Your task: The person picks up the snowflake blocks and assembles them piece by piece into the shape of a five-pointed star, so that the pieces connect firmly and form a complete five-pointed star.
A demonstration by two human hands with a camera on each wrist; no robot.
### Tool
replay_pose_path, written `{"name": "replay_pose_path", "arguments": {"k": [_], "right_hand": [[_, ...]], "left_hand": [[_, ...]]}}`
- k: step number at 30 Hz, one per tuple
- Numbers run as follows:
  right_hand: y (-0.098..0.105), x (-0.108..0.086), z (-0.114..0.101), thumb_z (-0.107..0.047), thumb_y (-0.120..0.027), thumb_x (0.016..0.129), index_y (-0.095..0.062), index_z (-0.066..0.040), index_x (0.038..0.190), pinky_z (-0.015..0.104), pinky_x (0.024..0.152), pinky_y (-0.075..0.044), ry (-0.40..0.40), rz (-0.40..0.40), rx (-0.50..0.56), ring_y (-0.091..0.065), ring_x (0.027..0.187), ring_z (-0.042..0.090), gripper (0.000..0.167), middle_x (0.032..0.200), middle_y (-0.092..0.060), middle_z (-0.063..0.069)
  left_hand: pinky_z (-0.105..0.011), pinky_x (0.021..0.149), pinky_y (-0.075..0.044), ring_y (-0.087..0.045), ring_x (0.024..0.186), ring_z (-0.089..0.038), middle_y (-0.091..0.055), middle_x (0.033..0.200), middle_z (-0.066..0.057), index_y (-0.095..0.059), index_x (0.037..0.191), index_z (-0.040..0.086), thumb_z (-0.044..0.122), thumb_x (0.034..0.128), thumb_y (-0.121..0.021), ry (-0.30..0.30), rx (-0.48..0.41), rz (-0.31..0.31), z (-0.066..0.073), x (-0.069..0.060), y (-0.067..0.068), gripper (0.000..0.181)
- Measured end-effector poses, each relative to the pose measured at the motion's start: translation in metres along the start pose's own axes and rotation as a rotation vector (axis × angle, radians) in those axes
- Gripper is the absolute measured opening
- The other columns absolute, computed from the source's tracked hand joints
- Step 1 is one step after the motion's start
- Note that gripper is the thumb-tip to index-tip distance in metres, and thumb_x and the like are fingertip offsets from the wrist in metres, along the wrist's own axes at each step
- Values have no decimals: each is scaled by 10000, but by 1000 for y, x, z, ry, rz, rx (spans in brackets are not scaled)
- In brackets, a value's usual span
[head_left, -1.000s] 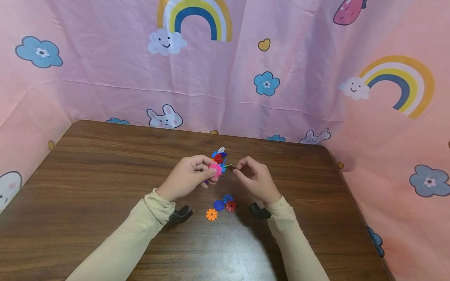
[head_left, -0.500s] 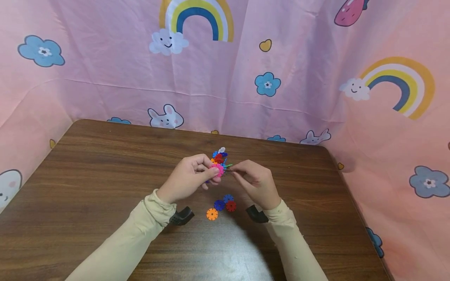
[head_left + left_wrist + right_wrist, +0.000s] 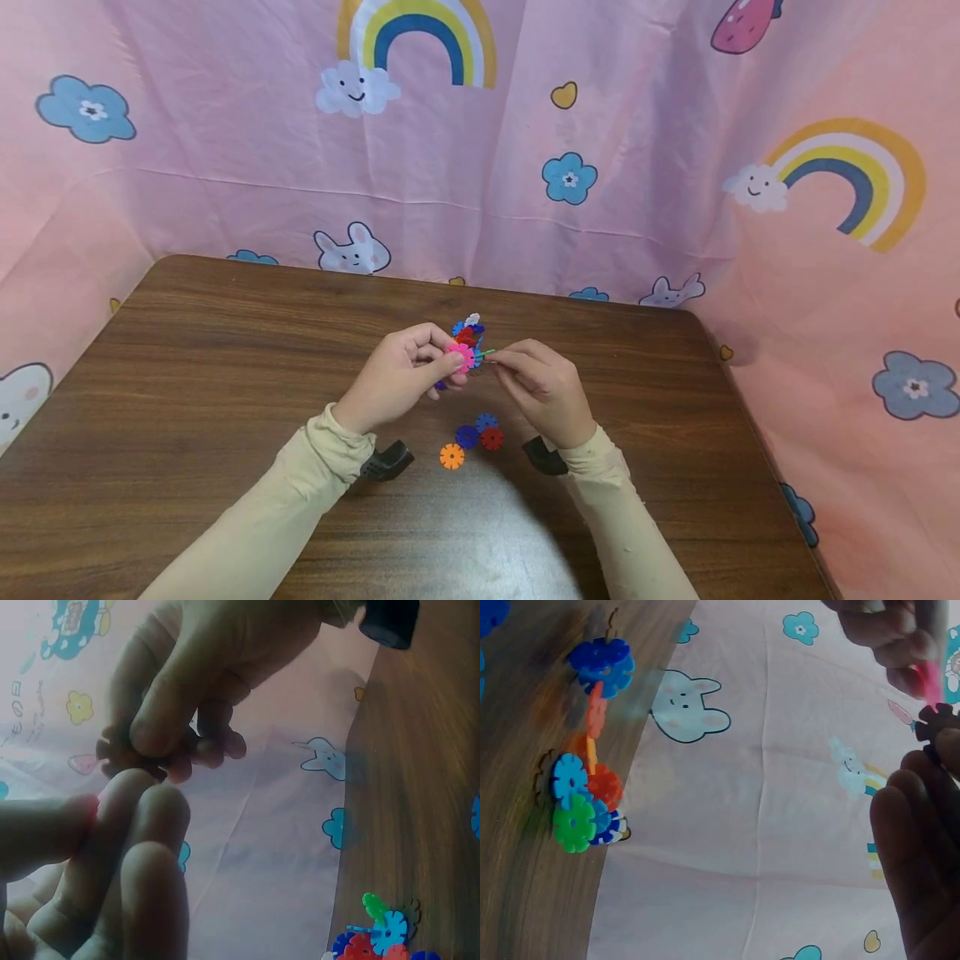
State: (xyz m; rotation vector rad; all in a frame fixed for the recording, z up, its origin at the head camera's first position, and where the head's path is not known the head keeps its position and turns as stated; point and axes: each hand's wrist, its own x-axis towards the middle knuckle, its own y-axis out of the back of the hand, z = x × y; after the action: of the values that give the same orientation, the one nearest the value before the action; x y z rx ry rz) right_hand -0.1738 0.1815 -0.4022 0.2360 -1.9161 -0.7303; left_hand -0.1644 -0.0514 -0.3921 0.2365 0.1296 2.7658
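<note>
Between thumb and fingers, the left hand (image 3: 401, 371) pinches a pink notched disc (image 3: 463, 358). Facing it, the right hand (image 3: 546, 390) holds a dark brown notched disc (image 3: 936, 724) edge-on, its rim meeting the pink disc's edge in the right wrist view. A cluster of joined discs lies on the table behind the hands, with a green disc (image 3: 574, 823), a red disc (image 3: 605, 787) and an orange disc (image 3: 592, 756) among them. The left hand partly hides this cluster in the head view.
Nearer the body on the wooden table (image 3: 225, 358) lie a loose orange disc (image 3: 452, 457), a red disc (image 3: 491, 438) and two blue discs (image 3: 467, 437). A patterned pink curtain (image 3: 450, 167) stands behind the table. Dark devices (image 3: 387, 461) are at both wrists.
The right hand has moved slightly left, bringing the brown disc to the pink one, and its fingers now lie straighter. The left hand keeps its hold. The loose discs have not moved.
</note>
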Motion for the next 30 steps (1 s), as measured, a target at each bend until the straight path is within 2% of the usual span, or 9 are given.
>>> {"name": "replay_pose_path", "arguments": {"k": [6,11,16,20,24,26,30], "right_hand": [[1,-2,0,85,-786,844,-772,-17,1028,215,582,-500,-6,11,0,-606,693,122,212,929,-730,61],[1,-1,-2,54,-810,837,-780,-22,1032,210,574,-509,7,6,-45,-604,675,119,211,919,-730,60],[2,0,-5,-103,-744,959,-779,-33,1037,217,625,-567,71,-12,-101,-645,705,147,110,895,-708,65],[5,2,-8,-203,-653,1018,-780,-50,1040,232,719,-603,131,-49,-148,-689,780,150,200,895,-709,49],[6,2,-11,-109,-734,963,-781,-57,1059,221,738,-599,175,-77,-175,-676,794,133,120,897,-699,32],[6,2,-12,-54,-776,918,-778,-54,1067,217,739,-596,186,-90,-181,-670,799,131,149,902,-697,29],[3,4,-16,-19,-816,866,-773,-49,1047,224,741,-596,202,-105,-208,-667,808,136,188,909,-699,28]], "left_hand": [[-294,614,-581,-752,856,-355,-778,878,-93,-662,1017,10,161,1015,-677,41,27,-11,3,-1,0,151],[-303,605,-581,-755,837,-306,-783,882,-86,-665,999,26,173,1016,-679,42,27,-8,5,-2,-2,148],[-311,599,-583,-754,816,-268,-782,864,-62,-680,985,40,161,1005,-696,62,69,1,6,-2,-2,124],[-344,600,-593,-748,793,-245,-773,834,-41,-688,955,50,155,989,-717,71,130,-32,9,-3,-1,114],[-309,582,-578,-724,735,-227,-760,806,-55,-687,926,34,133,978,-728,77,125,-65,13,-6,1,119],[-277,568,-558,-710,707,-220,-753,795,-72,-685,915,19,113,974,-728,85,107,-72,14,-7,2,118],[-302,590,-589,-695,678,-215,-746,785,-87,-687,906,11,85,974,-720,100,100,-71,13,-7,3,106]]}}
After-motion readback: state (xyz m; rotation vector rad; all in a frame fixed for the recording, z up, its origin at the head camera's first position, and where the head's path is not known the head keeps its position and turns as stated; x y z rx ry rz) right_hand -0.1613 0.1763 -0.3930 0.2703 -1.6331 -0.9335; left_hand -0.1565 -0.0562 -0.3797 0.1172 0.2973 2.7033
